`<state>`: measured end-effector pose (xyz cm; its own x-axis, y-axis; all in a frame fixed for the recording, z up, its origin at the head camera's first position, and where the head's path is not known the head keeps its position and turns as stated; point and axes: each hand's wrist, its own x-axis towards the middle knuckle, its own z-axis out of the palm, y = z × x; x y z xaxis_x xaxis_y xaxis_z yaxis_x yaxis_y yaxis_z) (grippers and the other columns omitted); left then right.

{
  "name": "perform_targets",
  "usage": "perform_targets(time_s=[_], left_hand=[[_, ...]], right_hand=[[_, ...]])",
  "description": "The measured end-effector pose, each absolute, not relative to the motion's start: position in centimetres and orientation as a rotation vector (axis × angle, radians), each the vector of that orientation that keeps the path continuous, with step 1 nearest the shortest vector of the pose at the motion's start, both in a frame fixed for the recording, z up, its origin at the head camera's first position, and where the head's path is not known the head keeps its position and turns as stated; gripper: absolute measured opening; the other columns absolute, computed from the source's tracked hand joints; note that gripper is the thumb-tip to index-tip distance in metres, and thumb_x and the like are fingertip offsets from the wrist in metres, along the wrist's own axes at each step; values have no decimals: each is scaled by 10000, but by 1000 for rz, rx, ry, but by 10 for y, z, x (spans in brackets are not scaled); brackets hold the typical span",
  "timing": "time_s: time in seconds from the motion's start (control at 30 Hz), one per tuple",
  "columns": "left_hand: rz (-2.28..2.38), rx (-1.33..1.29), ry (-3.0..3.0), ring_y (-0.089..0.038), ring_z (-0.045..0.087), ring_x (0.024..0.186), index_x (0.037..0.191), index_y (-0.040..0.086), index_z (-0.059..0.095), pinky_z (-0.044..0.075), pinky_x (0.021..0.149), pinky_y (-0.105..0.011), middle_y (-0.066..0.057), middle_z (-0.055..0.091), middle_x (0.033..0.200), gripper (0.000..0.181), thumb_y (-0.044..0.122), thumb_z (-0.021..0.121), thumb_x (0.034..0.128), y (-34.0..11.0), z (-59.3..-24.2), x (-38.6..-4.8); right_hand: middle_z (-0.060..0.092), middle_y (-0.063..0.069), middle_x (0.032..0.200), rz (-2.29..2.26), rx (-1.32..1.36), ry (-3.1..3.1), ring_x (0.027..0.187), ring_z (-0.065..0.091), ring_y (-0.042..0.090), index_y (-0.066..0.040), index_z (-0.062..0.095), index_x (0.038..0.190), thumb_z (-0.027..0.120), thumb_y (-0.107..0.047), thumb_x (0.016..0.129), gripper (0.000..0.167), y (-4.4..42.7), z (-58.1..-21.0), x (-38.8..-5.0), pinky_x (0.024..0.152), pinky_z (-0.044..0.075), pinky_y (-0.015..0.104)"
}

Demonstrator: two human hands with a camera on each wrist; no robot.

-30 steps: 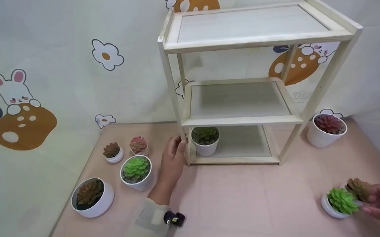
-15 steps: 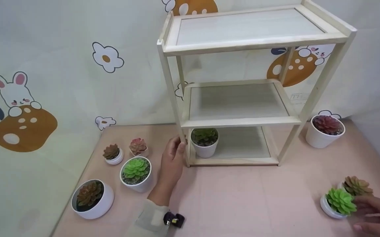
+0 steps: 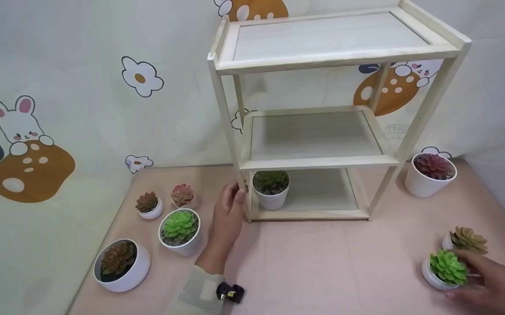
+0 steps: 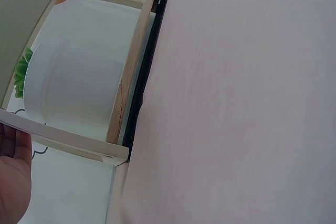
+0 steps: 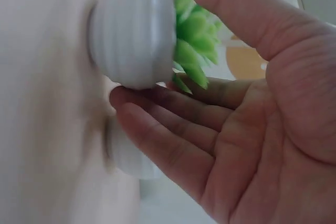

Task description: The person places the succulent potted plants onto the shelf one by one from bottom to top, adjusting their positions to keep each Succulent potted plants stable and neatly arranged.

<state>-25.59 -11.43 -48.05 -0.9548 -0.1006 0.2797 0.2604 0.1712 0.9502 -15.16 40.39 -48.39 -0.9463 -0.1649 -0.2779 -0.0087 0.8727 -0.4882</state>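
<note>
My left hand [image 3: 228, 212] grips the left front post of a three-tier wooden shelf [image 3: 318, 162]; its fingertips are partly hidden behind the post. A dark green succulent in a white pot [image 3: 272, 199] stands on the bottom tier, close to that post. At the lower right, my right hand [image 3: 492, 282] is at a small bright green succulent [image 3: 448, 267] in a ribbed white pot [image 5: 131, 35]. In the right wrist view its extended fingers reach along the pot's side, with the thumb apart from it. Just behind sits a small brownish succulent [image 3: 468, 239] in another white pot.
On the left stand a brown succulent in a wide white pot [image 3: 132, 273], a bright green one [image 3: 180, 225], a small brown one [image 3: 147, 203] and a pink one [image 3: 182, 195]. A potted dark red succulent [image 3: 433, 168] is right of the shelf.
My right hand has moved left, from beside the brownish succulent to the small green one. The brownish succulent now appears slightly farther back. My left hand stays on the post.
</note>
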Motion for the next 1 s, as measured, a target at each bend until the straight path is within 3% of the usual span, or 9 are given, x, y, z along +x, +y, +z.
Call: perform_targets(time_s=[0.33, 0.53, 0.67, 0.9, 1.0], left_hand=[[-1882, -143, -2185, -275, 549, 1376, 1390, 63, 571, 436, 1199, -476, -144, 634, 1362, 388, 308, 529, 1093, -115, -479, -256], [-1881, -147, -2181, -285, 550, 1379, 1390, 52, 572, 437, 1197, -480, -153, 635, 1363, 390, 302, 527, 1094, -115, -479, -256], [-1884, -152, -2173, -284, 550, 1380, 1394, 53, 572, 440, 1196, -474, -155, 634, 1367, 385, 289, 532, 1093, -115, -481, -256], [-1880, -174, -2166, -285, 557, 1364, 1387, 39, 569, 448, 1185, -470, -163, 632, 1367, 375, 272, 528, 1095, -116, -482, -257], [-1875, -170, -2169, -286, 558, 1361, 1389, 28, 565, 451, 1182, -471, -166, 630, 1366, 383, 270, 531, 1094, -116, -483, -257]], right_hand=[[628, 352, 1260, -618, -71, 2765, 1130, 638, 489, 106, 486, 1384, 899, -479, 768, 944, 393, -489, -157, 929, 522, 678], [660, 258, 1234, -698, -62, 2773, 1092, 650, 367, 53, 523, 1358, 916, -468, 749, 893, 389, -493, -159, 915, 562, 569], [633, 301, 1284, -708, -73, 2822, 1121, 641, 390, 45, 525, 1370, 914, -481, 747, 903, 386, -493, -157, 887, 573, 466], [493, 394, 1430, -795, -8, 2751, 1241, 561, 498, 81, 440, 1457, 878, -522, 785, 1004, 379, -488, -160, 984, 530, 629], [504, 350, 1448, -852, 4, 2729, 1275, 547, 462, 56, 446, 1463, 882, -507, 786, 982, 375, -487, -160, 990, 566, 473]])
